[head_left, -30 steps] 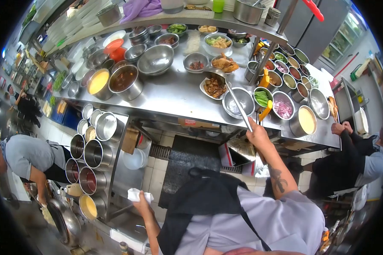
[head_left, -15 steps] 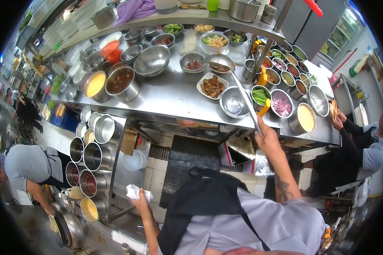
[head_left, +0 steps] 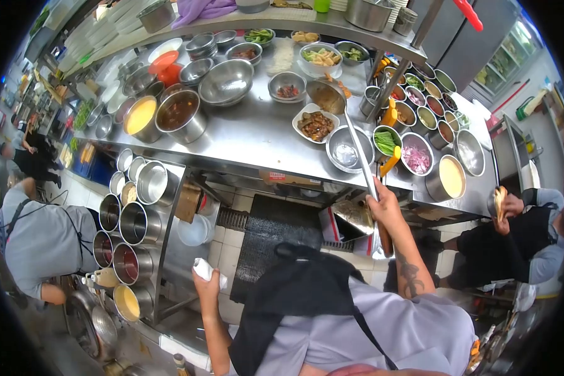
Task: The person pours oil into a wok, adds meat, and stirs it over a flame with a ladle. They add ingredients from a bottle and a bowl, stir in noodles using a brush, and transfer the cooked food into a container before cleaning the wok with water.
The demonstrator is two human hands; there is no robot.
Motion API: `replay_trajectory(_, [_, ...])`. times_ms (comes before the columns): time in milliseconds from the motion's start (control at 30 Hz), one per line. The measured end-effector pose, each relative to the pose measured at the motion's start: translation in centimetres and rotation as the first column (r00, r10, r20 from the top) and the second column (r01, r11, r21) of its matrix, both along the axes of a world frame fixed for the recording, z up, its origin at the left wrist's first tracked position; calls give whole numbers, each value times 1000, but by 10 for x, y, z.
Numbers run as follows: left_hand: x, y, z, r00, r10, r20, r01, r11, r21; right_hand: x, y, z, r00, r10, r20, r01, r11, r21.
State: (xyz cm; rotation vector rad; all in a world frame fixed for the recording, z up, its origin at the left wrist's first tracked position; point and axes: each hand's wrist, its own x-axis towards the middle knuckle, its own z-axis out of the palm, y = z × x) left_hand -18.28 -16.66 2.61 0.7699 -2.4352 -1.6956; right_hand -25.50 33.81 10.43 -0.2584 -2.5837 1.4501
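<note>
My right hand (head_left: 385, 203) is wrapped round the long handle of a metal ladle (head_left: 326, 97). The ladle's bowl lies over the steel counter, just behind a white square dish of brown cooked food (head_left: 315, 123). Under the handle stands an empty steel bowl (head_left: 343, 148), with a bowl of cut greens (head_left: 386, 141) to its right. Low on the left, away from the counter, my left hand (head_left: 208, 285) grips a folded white cloth (head_left: 204, 270).
A pot of brown sauce (head_left: 180, 117) and a pot of yellow liquid (head_left: 143, 118) stand on the counter's left. A shelf post (head_left: 395, 88) rises at right. One co-worker (head_left: 44, 241) bends at left; another (head_left: 514, 235) stands at right, holding food.
The ladle's bowl has tilted, now showing its inside, and my right hand has shifted slightly left. My left hand has turned with the cloth. The right co-worker's hands have moved down from the counter.
</note>
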Motion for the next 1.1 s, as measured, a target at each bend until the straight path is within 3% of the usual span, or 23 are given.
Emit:
replay_trajectory(33, [1, 2, 2, 999, 26, 28, -26, 999, 23, 1, 1, -2, 989, -13, 151, 40, 983, -177])
replay_trajectory(167, [-1, -5, -14, 999, -13, 32, 15, 999, -47, -3, 3, 4, 990, 40, 135, -33, 998, -54])
replay_trajectory(233, [-3, -1, -3, 999, -38, 15, 40, 994, -99, -3, -11, 16, 961, -14, 276, 133, 898, -419])
replay_trajectory(267, [-3, -1, 1, 999, -34, 15, 35, 994, -99, -2, -12, 19, 961, -10, 276, 129, 899, -418])
replay_trajectory(333, [-6, -2, 12, 983, -143, 116, 155, 983, -100, -2, -12, 25, 935, 158, 318, 216, 459, -862])
replay_trajectory(367, [-8, -3, 20, 985, -131, 111, 142, 985, -98, -1, -9, 16, 936, 224, 270, 180, 354, -918])
replay_trajectory(433, [-8, -5, 50, 880, -403, 250, 469, 821, -327, -1, -12, 16, 910, 323, 259, 168, 283, -944])
replay_trajectory(533, [-38, -7, 134, 702, -541, 463, 689, 681, -249, -17, -28, 15, 801, 544, 251, 121, 263, -957])
replay_trajectory(567, [-47, 11, 185, 729, -606, 318, 678, 578, -454, -25, -40, 20, 746, 608, 270, 114, 284, -952])
replay_trajectory(600, [-48, 28, 225, 763, -631, 140, 556, 532, -639, -35, -55, 24, 674, 678, 292, 101, 308, -946])
replay_trajectory(633, [-46, 36, 264, 692, -721, 39, 503, 442, -743, -47, -70, 18, 592, 755, 282, 55, 312, -949])
replay_trajectory(667, [-46, 47, 299, 663, -748, -22, 513, 475, -715, -58, -86, 12, 494, 824, 278, 15, 312, -950])
replay_trajectory(700, [-47, 55, 309, 571, -775, -272, 409, 556, -724, -67, -110, 13, 415, 862, 292, -21, 330, -944])
replay_trajectory(733, [-41, 73, 329, 707, -668, -235, 438, 673, -596, -80, -135, 9, 301, 898, 322, -48, 352, -935])
replay_trajectory(767, [-31, 76, 375, 713, -647, -271, 402, 694, -597, -94, -162, 0, 170, 941, 291, -142, 316, -938])
replay_trajectory(867, [10, 54, 368, 868, -455, -200, 266, 765, -586, -111, -244, -19, -158, 971, 179, -341, 116, -933])
replay_trajectory(933, [34, 43, 371, 931, -346, -119, 208, 768, -605, -87, -317, 15, -396, 915, 76, -130, 26, -991])
replay_trajectory(967, [45, 43, 369, 956, -283, -78, 177, 766, -618, -79, -340, 29, -446, 892, 78, -139, 17, -990])
replay_trajectory(1100, [127, 28, 369, 986, 86, 141, 29, 754, -657, 18, -437, 85, -397, 909, 129, -423, -57, -904])
